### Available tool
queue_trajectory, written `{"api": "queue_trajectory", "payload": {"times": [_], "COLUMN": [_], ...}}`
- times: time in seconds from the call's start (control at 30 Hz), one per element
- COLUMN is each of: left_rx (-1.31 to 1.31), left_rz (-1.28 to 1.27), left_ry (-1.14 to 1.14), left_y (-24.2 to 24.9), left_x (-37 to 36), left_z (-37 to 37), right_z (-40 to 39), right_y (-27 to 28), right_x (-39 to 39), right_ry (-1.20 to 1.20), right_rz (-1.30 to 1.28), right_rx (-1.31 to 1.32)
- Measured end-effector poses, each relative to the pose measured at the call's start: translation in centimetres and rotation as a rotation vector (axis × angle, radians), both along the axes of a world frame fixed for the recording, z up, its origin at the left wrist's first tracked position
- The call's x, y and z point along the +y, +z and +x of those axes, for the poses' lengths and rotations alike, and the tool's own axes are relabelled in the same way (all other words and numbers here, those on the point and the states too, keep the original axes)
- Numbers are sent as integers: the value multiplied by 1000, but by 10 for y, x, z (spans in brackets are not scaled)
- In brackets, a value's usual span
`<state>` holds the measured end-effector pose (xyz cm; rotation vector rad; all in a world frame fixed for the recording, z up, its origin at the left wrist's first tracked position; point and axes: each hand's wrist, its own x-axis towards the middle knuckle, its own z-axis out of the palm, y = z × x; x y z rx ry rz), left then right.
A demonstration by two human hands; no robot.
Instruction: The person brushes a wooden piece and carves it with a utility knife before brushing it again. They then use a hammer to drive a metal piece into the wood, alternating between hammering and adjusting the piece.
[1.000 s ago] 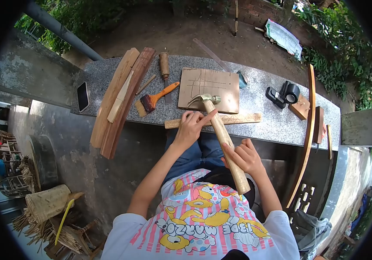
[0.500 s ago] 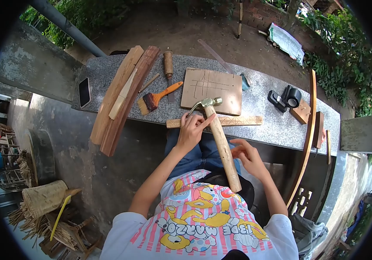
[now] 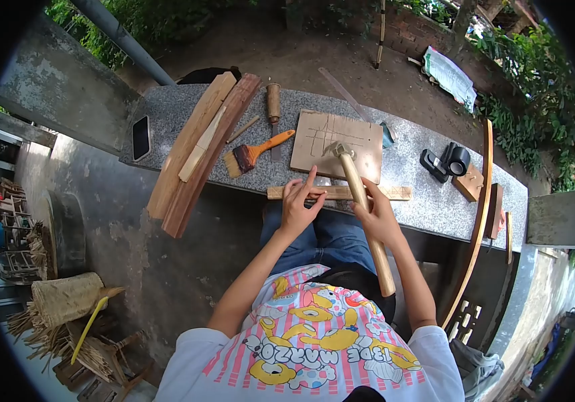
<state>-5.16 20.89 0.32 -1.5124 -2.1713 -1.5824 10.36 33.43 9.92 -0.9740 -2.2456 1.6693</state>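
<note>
A claw hammer with a pale wooden handle lies slantwise in front of me, its metal head over the flat brown board. My right hand is closed around the handle's upper part. To the left of the hammer, my left hand has its index finger stretched up and its thumb apart; I see nothing held in it. It is over a narrow wooden strip at the bench's near edge, but contact is hard to make out. Pencil lines cross the board.
On the stone bench are a brush, a chisel, a phone and long wood pieces to the left. A clear ruler, black device and curved wooden strip are farther right.
The hammer has passed from my left hand into my right hand and shifted right. My left index finger now points up, away from the handle. The view has shifted slightly.
</note>
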Motion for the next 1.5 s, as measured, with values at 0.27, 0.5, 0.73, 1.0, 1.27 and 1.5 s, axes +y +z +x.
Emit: {"api": "queue_trajectory", "payload": {"times": [0.27,0.5,0.73,1.0,1.27,1.5], "left_rx": [-33,-80,-104,-383,144,93], "left_rz": [18,34,3,19,-236,-194], "left_ry": [-5,-13,-26,-69,75,51], "left_y": [-4,-3,-1,5,-2,-1], "left_x": [1,0,-2,-6,-35,-34], "left_z": [-4,-5,-5,-4,-30,-29], "right_z": [49,32,27,27,30,33], "right_y": [48,1,-11,-7,10,-18], "right_x": [1,-11,-17,-26,-21,-25], "right_ry": [67,265,167,111,121,186], "right_rz": [-218,391,423,402,465,480], "right_rx": [28,-241,-184,-101,-165,-213]}}
